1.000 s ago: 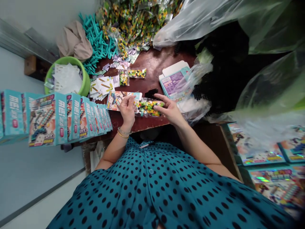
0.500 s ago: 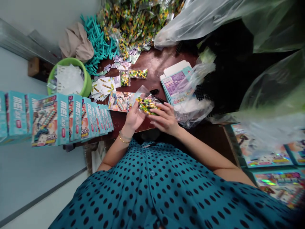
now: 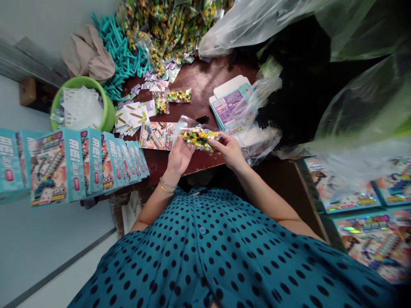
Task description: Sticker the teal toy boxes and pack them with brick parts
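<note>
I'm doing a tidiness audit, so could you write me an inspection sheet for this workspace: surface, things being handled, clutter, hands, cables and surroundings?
Surface: dark red table, shiny, partly covered.
Things in work: clear bag of coloured pieces, held up in both hands; printed carton lying by the left hand.
Clutter: heaped bags of pieces, turquoise sticks, loose cards, green tub holding white sheets.
Hands: left hand holds the bag's left end; right hand grips its right end.
Cables: nothing seen.
Surroundings: upright boxes lined up at left; translucent plastic sheeting at right.
</note>
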Demonstrator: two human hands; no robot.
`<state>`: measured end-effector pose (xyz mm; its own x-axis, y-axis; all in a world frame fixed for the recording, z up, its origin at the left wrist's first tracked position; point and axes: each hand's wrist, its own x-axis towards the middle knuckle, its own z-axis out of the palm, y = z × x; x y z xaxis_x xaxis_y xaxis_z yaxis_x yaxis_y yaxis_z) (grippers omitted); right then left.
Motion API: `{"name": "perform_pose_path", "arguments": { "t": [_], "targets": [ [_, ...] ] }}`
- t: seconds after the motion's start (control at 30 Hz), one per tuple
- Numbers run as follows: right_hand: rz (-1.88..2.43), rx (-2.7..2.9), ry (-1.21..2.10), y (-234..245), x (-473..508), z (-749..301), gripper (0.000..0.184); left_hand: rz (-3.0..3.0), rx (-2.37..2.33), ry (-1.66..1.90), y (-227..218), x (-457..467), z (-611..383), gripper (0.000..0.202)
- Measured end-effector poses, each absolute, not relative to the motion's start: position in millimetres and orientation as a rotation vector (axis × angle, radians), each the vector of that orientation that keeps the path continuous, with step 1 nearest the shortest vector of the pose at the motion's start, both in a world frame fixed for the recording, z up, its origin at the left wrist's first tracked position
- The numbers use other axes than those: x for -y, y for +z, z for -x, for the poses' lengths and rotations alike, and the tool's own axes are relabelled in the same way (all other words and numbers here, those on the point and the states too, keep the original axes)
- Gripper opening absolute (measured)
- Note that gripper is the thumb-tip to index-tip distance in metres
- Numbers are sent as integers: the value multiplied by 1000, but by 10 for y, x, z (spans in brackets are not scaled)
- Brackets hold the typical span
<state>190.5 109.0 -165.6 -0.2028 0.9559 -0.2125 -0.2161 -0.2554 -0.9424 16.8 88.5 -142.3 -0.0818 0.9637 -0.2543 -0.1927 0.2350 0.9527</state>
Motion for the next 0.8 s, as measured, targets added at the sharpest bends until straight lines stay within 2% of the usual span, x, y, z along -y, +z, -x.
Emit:
{"name": "perform_pose_path", "arguments": {
  "t": [0.13, 0.37, 0.57, 0.7, 0.8],
  "targets": [
    [1089, 1018, 1696, -1555, -1183, -1964, 42, -756, -1269, 1168, -1475, -841, -129, 52],
    [1068, 1011, 1735, -1648, -1142, -1905, 43, -776, -1289, 1145, -1488, -824, -106, 55],
    [1121, 1002, 1623, -1792, -1224, -2003, 46, -1199, -1470, 1155, -1666, -818, 48, 58],
    [1190, 914, 1359, -1968, -1405, -2324, 41, -1847, -1889, 776, -1932, -802, 288, 84],
    [1230, 971, 1384, -2055, -1493, -2522, 39, -1982, -2049, 538, -2120, -814, 424, 74]
  ]
}}
